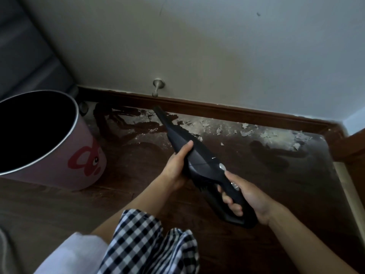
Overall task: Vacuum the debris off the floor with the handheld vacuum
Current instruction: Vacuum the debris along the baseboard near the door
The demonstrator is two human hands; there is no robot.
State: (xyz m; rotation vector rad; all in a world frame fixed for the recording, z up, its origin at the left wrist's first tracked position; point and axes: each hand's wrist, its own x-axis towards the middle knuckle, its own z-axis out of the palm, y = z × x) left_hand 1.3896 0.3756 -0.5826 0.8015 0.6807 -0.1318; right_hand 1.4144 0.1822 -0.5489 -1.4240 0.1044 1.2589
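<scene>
Along the baseboard (197, 107) at 12 o'clock, vacuum (199, 161) nozzle sat near the floor. Right hand (246, 196) wrapped the handle, left hand (175, 167) cupped the body. Risks: big flakes (246, 131) at 2 o'clock could jam the narrow nozzle; doorstop (158, 87) could snag it.

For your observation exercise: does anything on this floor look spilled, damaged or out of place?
Yes. Pale flakes and dust lie scattered along the baseboard, thickest right of the handheld vacuum. They look like peeled paint or plaster, though that is uncertain. Dark streaks beside the pink bin cut through the dust.
</scene>
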